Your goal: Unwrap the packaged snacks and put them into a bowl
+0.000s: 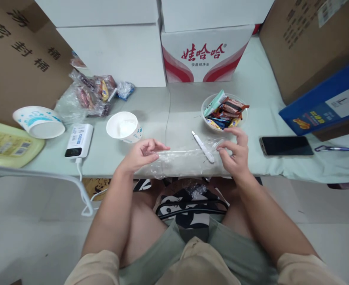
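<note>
A clear plastic bag [182,161] is stretched between my two hands near the table's front edge. My left hand [145,153] pinches its left end between thumb and fingers. At the other end, my right hand [235,152] grips the plastic with thumb and index finger, its other fingers raised. Behind the plastic lies a slim white utility knife [203,147]. Just beyond my right hand stands a clear round bowl [204,114] heaped with wrapped snacks [229,109]. A white paper cup [124,126] with something pale inside stands beyond my left hand.
At left are a power bank [79,140] with a cable, a tipped paper cup [39,120], a yellow bottle [11,144] and bagged snacks [95,95]. Cartons [207,55] line the back. A phone [285,146], a pen [334,149] and a blue box [325,103] are at right.
</note>
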Tool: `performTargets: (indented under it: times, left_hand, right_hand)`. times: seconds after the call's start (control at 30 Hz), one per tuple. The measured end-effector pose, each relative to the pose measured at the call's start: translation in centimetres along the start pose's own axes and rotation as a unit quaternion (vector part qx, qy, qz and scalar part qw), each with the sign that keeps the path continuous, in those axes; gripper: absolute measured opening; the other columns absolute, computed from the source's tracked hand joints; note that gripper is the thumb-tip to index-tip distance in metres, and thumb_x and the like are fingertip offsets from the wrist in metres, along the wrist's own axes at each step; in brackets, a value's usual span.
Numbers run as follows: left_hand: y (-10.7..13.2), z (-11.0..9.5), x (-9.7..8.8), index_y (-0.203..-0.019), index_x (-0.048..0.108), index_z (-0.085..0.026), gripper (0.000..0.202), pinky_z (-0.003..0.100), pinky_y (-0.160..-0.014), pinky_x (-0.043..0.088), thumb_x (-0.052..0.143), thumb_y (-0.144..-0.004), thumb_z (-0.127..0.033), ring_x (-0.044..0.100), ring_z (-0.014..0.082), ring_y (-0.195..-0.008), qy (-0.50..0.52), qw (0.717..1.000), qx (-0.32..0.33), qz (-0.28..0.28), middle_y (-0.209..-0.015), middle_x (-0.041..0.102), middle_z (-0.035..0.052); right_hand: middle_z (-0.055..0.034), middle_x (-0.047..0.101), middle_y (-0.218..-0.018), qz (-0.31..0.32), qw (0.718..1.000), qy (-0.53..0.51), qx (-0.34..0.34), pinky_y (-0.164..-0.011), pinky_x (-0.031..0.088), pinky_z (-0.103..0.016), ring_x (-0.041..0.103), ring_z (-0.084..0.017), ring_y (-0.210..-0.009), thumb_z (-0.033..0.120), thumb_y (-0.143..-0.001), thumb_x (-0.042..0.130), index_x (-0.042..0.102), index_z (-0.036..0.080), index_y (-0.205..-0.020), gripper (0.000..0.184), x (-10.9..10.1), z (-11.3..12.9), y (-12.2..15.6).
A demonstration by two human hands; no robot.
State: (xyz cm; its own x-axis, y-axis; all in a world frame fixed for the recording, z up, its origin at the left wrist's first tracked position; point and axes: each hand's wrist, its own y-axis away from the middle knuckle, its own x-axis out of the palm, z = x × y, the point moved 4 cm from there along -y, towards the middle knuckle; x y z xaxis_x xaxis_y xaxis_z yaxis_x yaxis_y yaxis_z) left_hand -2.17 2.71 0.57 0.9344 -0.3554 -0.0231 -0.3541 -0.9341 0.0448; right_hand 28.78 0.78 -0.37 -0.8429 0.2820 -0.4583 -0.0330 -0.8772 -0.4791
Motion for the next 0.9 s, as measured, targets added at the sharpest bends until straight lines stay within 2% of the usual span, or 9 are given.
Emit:
performTargets:
  times: [0.07, 0.2, 0.33, 0.43, 0.53, 0.63, 0.7, 0.8, 0.9]
  left_hand:
    - [-0.1, 0.2, -0.1, -0.07, 0.038, -0.022, 0.05, 0.035, -0.074, 0.059, 0.086, -0.064, -0.034, 0.073, 0.0222, -0.085, 0.068, 0.997, -0.035, -0.023, -0.089, 0.073, 0.0068]
    - [-0.8, 0.8, -0.8, -0.081, 0.041, -0.024, 0.043, 0.02, -0.044, 0.045, 0.081, -0.067, -0.03, 0.069, 0.0169, -0.06, 0.068, 0.98, -0.11, -0.151, -0.072, 0.068, -0.0013]
    - [-1.5, 1.3, -1.2, -0.088, 0.047, -0.024, 0.035, 0.02, -0.044, 0.044, 0.077, -0.07, -0.03, 0.066, 0.0152, -0.054, 0.045, 0.966, -0.131, -0.217, -0.066, 0.064, -0.0041]
    - [-1.6, 1.7, -1.5, -0.094, 0.049, -0.025, 0.036, 0.022, -0.045, 0.046, 0.077, -0.074, -0.035, 0.067, 0.0179, -0.054, 0.006, 0.96, -0.143, -0.243, -0.066, 0.064, -0.0019]
    - [-1.3, 1.9, -1.1, -0.102, 0.052, -0.025, 0.043, 0.023, -0.044, 0.045, 0.08, -0.071, -0.037, 0.067, 0.0206, -0.055, -0.004, 0.964, -0.181, -0.195, -0.067, 0.063, 0.0004]
    - [-1.0, 1.3, -0.8, -0.112, 0.055, -0.026, 0.056, 0.02, -0.039, 0.038, 0.084, -0.064, -0.028, 0.058, 0.0128, -0.045, 0.037, 0.974, -0.178, -0.137, -0.069, 0.061, -0.0024]
    - [-1.1, 0.7, -1.0, -0.113, 0.055, -0.028, 0.055, 0.019, -0.038, 0.034, 0.082, -0.065, -0.025, 0.049, 0.0075, -0.042, 0.07, 0.975, -0.134, -0.162, -0.068, 0.058, -0.0048]
    - [-1.4, 0.6, -1.3, -0.11, 0.053, -0.03, 0.043, 0.019, -0.046, 0.043, 0.075, -0.073, -0.025, 0.054, 0.0091, -0.051, 0.097, 0.968, -0.089, -0.215, -0.072, 0.059, -0.0039]
    - [-1.9, 1.2, -1.1, -0.113, 0.049, -0.031, 0.038, 0.021, -0.046, 0.045, 0.069, -0.08, -0.026, 0.059, 0.0114, -0.054, 0.062, 0.968, -0.086, -0.229, -0.081, 0.062, -0.0019]
  right_hand:
    - [-0.0075, 0.069, -0.1, 0.049, 0.993, -0.101, 0.046, -0.104, 0.046, -0.057, 0.064, -0.031, -0.11, 0.041, -0.086, 0.057, 0.06, 0.025, -0.072, 0.022, 0.5, -0.5, 0.1]
    - [-0.0046, 0.072, -0.095, 0.112, 0.933, -0.288, 0.185, -0.086, 0.057, -0.046, 0.071, -0.024, -0.091, 0.061, -0.084, 0.059, 0.054, 0.027, -0.106, 0.041, 2.3, -2.1, 0.6]
    - [-0.002, 0.071, -0.098, 0.179, 0.914, -0.291, 0.219, -0.068, 0.057, -0.034, 0.069, -0.019, -0.079, 0.047, -0.07, 0.083, 0.036, 0.031, -0.136, 0.082, 3.5, -1.9, 0.9]
    - [0.0021, 0.067, -0.083, 0.167, 0.917, -0.267, 0.246, -0.057, 0.054, -0.031, 0.065, -0.016, -0.066, 0.041, -0.075, 0.08, 0.042, 0.029, -0.133, 0.071, 3.2, -1.6, 0.8]
    - [0.0032, 0.066, -0.079, 0.121, 0.917, -0.268, 0.269, -0.049, 0.049, -0.029, 0.062, -0.015, -0.058, 0.042, -0.079, 0.075, 0.048, 0.029, -0.128, 0.058, 2.5, -2.0, 0.4]
    - [0.0024, 0.068, -0.081, 0.094, 0.919, -0.275, 0.268, -0.049, 0.048, -0.029, 0.062, -0.015, -0.057, 0.043, -0.083, 0.071, 0.049, 0.03, -0.125, 0.049, 2.0, -2.8, 0.2]
    - [0.0019, 0.069, -0.083, 0.09, 0.92, -0.272, 0.267, -0.052, 0.05, -0.03, 0.062, -0.015, -0.058, 0.043, -0.087, 0.066, 0.049, 0.031, -0.125, 0.044, 1.9, -3.4, 0.1]
    - [-0.0007, 0.071, -0.087, 0.122, 0.915, -0.279, 0.264, -0.064, 0.057, -0.035, 0.068, -0.018, -0.071, 0.048, -0.091, 0.058, 0.046, 0.031, -0.13, 0.043, 2.2, -3.6, 0.4]
    - [-0.0008, 0.068, -0.087, 0.177, 0.912, -0.277, 0.244, -0.073, 0.059, -0.038, 0.071, -0.022, -0.084, 0.047, -0.083, 0.069, 0.04, 0.029, -0.138, 0.065, 2.4, -2.8, 0.7]
